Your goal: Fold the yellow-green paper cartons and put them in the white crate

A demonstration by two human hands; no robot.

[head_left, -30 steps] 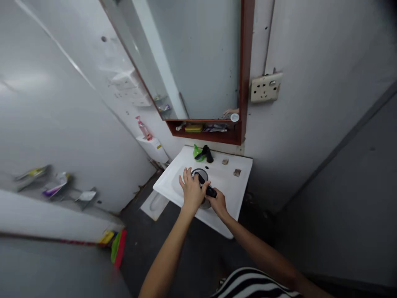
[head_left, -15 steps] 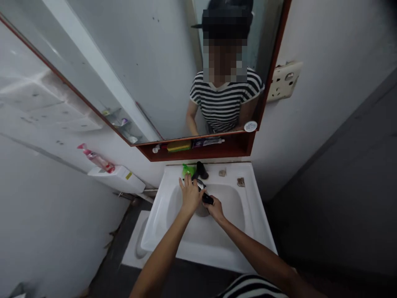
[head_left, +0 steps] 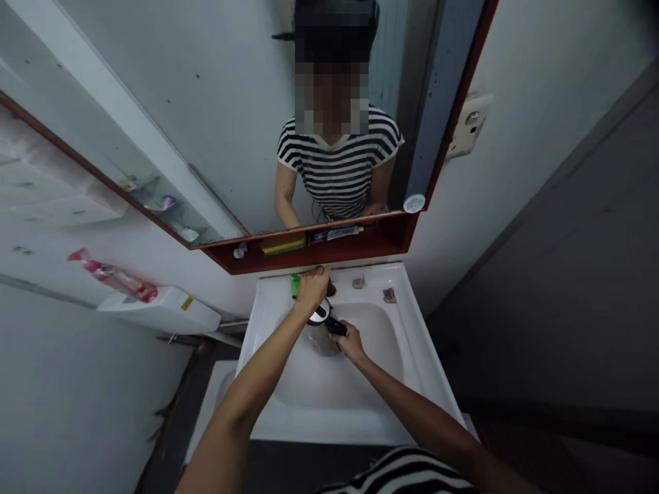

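Note:
A kettle [head_left: 323, 341] with a metal body and a dark-rimmed lid hangs or stands over the basin of the white sink [head_left: 355, 422]; I cannot tell whether its base touches. My right hand [head_left: 351, 343] is wrapped round the kettle's black handle. Beyond the kettle, my left hand [head_left: 314, 288] has its fingers curled over the top of the dark faucet [head_left: 331, 289], which the hand partly hides. A bright green object [head_left: 295, 285] shows just left of that hand; its kind is unclear.
Above the sink hangs a mirror cabinet [head_left: 231, 137] with a red-brown shelf [head_left: 334, 252], holding a yellow-green sponge [head_left: 283, 243] and a toothpaste tube [head_left: 337, 234]. A pink pump bottle [head_left: 121, 278] stands on a white cistern [head_left: 165, 312] at left. A wall socket [head_left: 469, 125] is at right.
My left hand has gone from spread fingers above the kettle to curled fingers on the faucet. The kettle's lid now shows more. My right hand keeps its hold on the handle.

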